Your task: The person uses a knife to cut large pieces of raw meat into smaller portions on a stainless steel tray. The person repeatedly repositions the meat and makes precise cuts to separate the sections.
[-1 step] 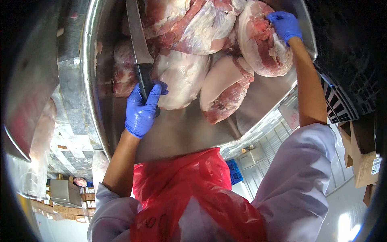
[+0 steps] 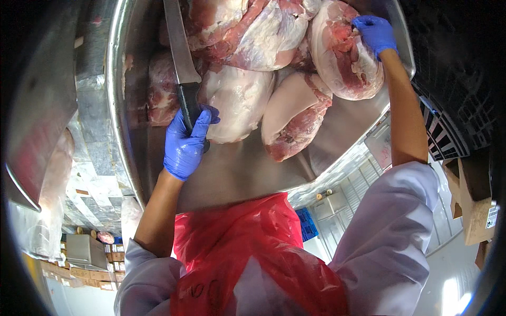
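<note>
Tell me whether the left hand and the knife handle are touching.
Touching. The head view shows the left hand closed around the black knife handle, hiding part of it from sight.

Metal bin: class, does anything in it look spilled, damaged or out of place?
Nothing stands out. The raw meat cuts lie inside the metal bin, the left hand grips the knife by its black handle, and the right hand touches the rightmost cut.
</note>
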A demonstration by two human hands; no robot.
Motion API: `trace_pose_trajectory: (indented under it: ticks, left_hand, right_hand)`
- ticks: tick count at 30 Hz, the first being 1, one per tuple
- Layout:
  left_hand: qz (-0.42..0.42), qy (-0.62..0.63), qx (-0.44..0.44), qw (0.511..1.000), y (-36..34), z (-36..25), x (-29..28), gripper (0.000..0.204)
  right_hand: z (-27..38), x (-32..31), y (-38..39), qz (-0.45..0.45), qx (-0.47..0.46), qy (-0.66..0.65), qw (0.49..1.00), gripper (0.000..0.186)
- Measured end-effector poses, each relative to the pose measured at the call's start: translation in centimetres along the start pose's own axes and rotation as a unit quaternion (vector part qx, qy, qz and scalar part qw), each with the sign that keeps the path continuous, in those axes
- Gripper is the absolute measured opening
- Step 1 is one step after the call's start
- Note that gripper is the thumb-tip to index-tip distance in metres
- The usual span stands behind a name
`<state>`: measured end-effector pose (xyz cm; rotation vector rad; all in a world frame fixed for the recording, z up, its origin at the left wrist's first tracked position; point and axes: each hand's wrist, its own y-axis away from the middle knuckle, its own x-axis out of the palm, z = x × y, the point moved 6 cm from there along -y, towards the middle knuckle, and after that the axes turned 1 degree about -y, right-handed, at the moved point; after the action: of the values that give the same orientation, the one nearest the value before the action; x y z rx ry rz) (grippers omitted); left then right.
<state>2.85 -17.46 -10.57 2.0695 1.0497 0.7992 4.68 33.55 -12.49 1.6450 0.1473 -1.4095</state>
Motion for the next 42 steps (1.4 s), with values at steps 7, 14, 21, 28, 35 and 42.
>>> trace_pose_trajectory:
  ticks: [7, 14, 21, 28, 35, 42]
  left_hand:
    - [-0.002, 0.007, -0.039, 0.999, 0.0, 0.2, 0.7, 0.019]
    - [0.011, -0.018, -0.093, 0.995, 0.1, -0.2, 1.0, 0.018]
    - [0.006, -0.035, -0.028, 0.999, -0.2, -0.4, 1.6, 0.017]
    - [0.019, -0.051, -0.006, 0.998, -0.7, -0.4, 2.0, 0.017]
    - [0.018, 0.026, 0.004, 1.000, -1.7, -0.6, 4.2, 0.017]
    - [0.013, -0.019, 0.093, 0.995, -3.1, -1.0, 5.3, 0.010]
  right_hand:
    - [-3.8, 0.1, 1.7, -0.058, 0.066, -0.268, 0.959, 0.019]
    - [-6.6, -0.3, 1.0, -0.135, 0.095, -0.137, 0.977, 0.029]
    - [-4.5, -1.9, 2.7, -0.159, 0.062, -0.105, 0.980, 0.031]
    - [-3.5, -2.9, 3.9, -0.095, 0.081, -0.303, 0.945, 0.037]
    - [-13.4, 2.5, 3.7, -0.037, 0.047, -0.187, 0.981, 0.057]
    - [-16.1, 8.6, 0.7, 0.170, 0.199, -0.439, 0.860, 0.061]
